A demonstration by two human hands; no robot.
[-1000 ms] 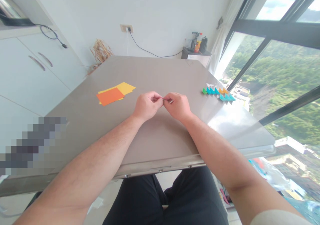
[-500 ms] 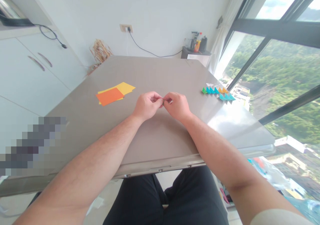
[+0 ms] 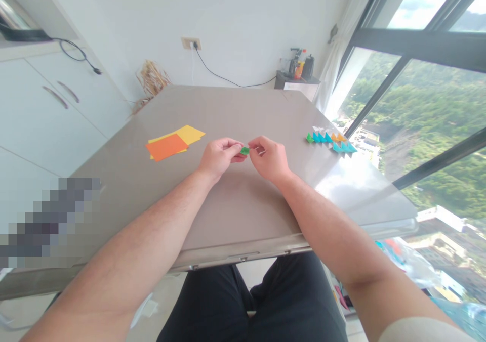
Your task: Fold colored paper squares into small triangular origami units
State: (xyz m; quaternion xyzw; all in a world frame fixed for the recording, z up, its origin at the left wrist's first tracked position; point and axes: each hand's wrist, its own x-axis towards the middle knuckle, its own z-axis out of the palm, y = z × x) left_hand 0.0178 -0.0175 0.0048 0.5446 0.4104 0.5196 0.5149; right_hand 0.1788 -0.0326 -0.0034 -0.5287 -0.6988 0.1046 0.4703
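Observation:
A small piece of folded green paper (image 3: 245,151) is between my two hands, above the near middle of the table. My left hand (image 3: 220,156) pinches its left end between thumb and fingers. At the paper's right end, my right hand (image 3: 269,157) has thumb and forefinger drawn together on the edge; exactly how firmly they grip is hard to see. Off to the left lie an orange paper sheet (image 3: 167,147) and yellow paper sheets (image 3: 192,133), overlapping. Several folded paper boats (image 3: 322,137), in green, blue and orange, stand in rows at the right.
The grey table (image 3: 235,210) reaches from my lap toward the wall. A window (image 3: 417,94) runs along the right side. Behind the table, a small cabinet (image 3: 298,81) carries bottles and a kettle-like item. A black cord (image 3: 228,81) hangs from the wall socket.
My hands have drawn slightly apart, the left one shifting left. The green paper, hidden by my fingers before, now shows between them. The sheets and folded boats have stayed put.

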